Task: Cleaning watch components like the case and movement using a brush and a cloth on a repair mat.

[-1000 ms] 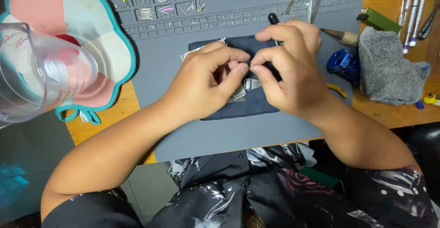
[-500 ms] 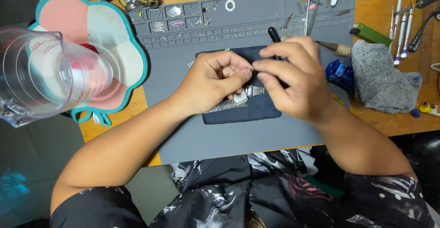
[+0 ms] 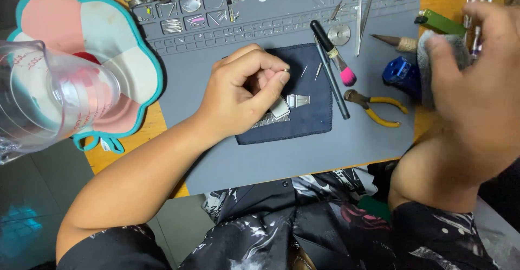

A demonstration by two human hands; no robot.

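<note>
Black short-sleeved shirt with pale printed pattern.

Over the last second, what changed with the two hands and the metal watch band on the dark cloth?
The right hand let go of the watch band and swung up and to the right, over the grey rag, blurred. The left hand stayed on the band, pinching something small between thumb and forefinger. The dark cloth, black-handled tool, yellow pliers and clear measuring cup kept their places.

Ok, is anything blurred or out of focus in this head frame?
Head view: the right hand is motion-blurred at the frame's right; the clear measuring cup, close to the lens, is soft; the left hand, the metal watch band and the grey mat stay sharp under even light.
</note>
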